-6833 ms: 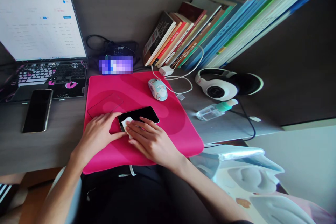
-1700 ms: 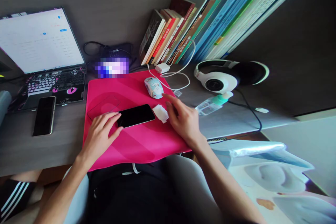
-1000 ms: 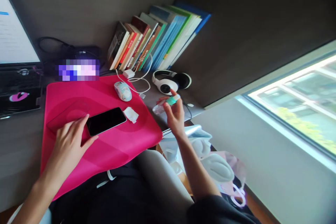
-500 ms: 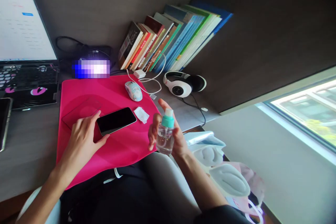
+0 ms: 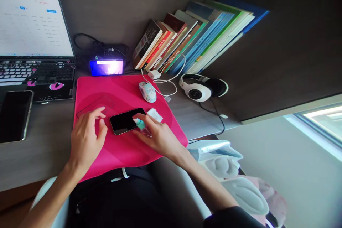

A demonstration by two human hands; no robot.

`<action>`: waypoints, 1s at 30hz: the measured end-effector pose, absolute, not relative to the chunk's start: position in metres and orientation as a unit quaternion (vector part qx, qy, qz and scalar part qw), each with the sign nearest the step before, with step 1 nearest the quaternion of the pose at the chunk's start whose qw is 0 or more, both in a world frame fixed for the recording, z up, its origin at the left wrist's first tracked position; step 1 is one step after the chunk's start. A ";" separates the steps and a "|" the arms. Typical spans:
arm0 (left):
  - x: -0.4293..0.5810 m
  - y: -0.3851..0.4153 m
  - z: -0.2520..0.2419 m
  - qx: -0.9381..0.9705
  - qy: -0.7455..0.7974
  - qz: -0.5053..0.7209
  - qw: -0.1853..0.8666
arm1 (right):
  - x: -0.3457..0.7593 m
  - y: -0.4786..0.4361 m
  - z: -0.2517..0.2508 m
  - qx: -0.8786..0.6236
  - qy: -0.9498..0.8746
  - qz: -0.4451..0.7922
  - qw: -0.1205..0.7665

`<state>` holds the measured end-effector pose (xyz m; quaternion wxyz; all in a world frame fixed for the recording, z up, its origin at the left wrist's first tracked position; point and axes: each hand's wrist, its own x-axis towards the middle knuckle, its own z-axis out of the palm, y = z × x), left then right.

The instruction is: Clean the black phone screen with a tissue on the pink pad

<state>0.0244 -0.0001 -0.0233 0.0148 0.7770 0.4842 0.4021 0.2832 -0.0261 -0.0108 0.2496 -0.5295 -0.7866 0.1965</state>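
A black phone (image 5: 124, 122) lies screen-up on the pink mat (image 5: 117, 149). My right hand (image 5: 157, 137) is closed round a small clear spray bottle with a teal cap (image 5: 140, 124), its nozzle end over the phone's right end. My left hand (image 5: 87, 137) rests on the mat just left of the phone, fingers loosely curled and apart, holding nothing. A folded white wipe (image 5: 155, 114) lies on the mat beside the phone's far right corner.
An open laptop (image 5: 32, 42) and a second dark phone (image 5: 13, 115) sit at the left. A patterned mouse (image 5: 147, 91), white charger cable (image 5: 165, 82), headphones (image 5: 203, 89) and a leaning row of books (image 5: 192, 39) stand behind. A lit small screen (image 5: 106, 67) stands behind the mat.
My right hand left the wipe on the mat, picked the spray bottle up from the desk at the right and brought it down over the phone. My left hand stayed by the phone.
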 end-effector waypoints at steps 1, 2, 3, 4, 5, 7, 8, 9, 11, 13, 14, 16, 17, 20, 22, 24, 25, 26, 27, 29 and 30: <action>0.024 -0.001 -0.023 0.774 0.483 0.409 0.016 | 0.282 -0.024 -0.010 -0.530 -0.787 0.198 0.247; 0.024 -0.001 -0.023 0.771 0.482 0.416 0.017 | 0.281 -0.022 -0.010 -0.532 -0.785 0.200 0.245; 0.023 -0.001 -0.024 0.769 0.481 0.421 0.017 | 0.281 -0.021 -0.009 -0.535 -0.783 0.202 0.245; 0.023 -0.001 -0.023 0.768 0.480 0.424 0.016 | 0.280 -0.020 -0.009 -0.538 -0.780 0.206 0.246; 0.023 -0.001 -0.023 0.767 0.480 0.427 0.016 | 0.281 -0.019 -0.009 -0.539 -0.778 0.208 0.247; 0.023 -0.002 -0.023 0.766 0.480 0.427 0.014 | 0.281 -0.019 -0.008 -0.542 -0.775 0.208 0.249; 0.023 -0.002 -0.023 0.766 0.480 0.427 0.015 | 0.282 -0.019 -0.008 -0.544 -0.775 0.205 0.250; 0.024 -0.002 -0.023 0.766 0.481 0.427 0.015 | 0.282 -0.020 -0.008 -0.544 -0.775 0.201 0.251; 0.024 -0.002 -0.023 0.766 0.480 0.426 0.018 | 0.283 -0.021 -0.009 -0.544 -0.777 0.189 0.254; 0.024 -0.002 -0.023 0.769 0.481 0.422 0.019 | 0.281 -0.022 -0.010 -0.537 -0.785 0.169 0.257; 0.024 -0.002 -0.023 0.770 0.481 0.419 0.019 | 0.280 -0.021 -0.011 -0.532 -0.792 0.156 0.257; 0.024 -0.002 -0.023 0.771 0.482 0.416 0.018 | 0.276 -0.020 -0.013 -0.520 -0.809 0.123 0.246; 0.024 -0.001 -0.023 0.771 0.482 0.415 0.020 | 0.274 -0.019 -0.014 -0.514 -0.817 0.107 0.236; 0.024 -0.001 -0.023 0.771 0.482 0.415 0.024 | 0.271 -0.016 -0.015 -0.511 -0.831 0.076 0.208; 0.024 -0.001 -0.023 0.773 0.481 0.412 0.024 | 0.275 -0.014 -0.014 -0.521 -0.826 0.063 0.205; 0.024 -0.001 -0.024 0.775 0.479 0.412 0.024 | 0.282 -0.013 -0.013 -0.533 -0.816 0.052 0.218; 0.024 -0.001 -0.024 0.775 0.478 0.412 0.024 | 0.287 -0.013 -0.013 -0.539 -0.809 0.049 0.228; 0.024 -0.001 -0.024 0.775 0.478 0.411 0.025 | 0.292 -0.013 -0.013 -0.545 -0.803 0.048 0.238; 0.024 -0.001 -0.024 0.775 0.478 0.412 0.025 | 0.297 -0.013 -0.013 -0.550 -0.797 0.047 0.245; 0.024 -0.001 -0.024 0.775 0.478 0.413 0.024 | 0.306 -0.014 -0.014 -0.560 -0.789 0.045 0.249; 0.024 -0.001 -0.024 0.776 0.477 0.412 0.024 | 0.309 -0.014 -0.016 -0.562 -0.787 0.046 0.251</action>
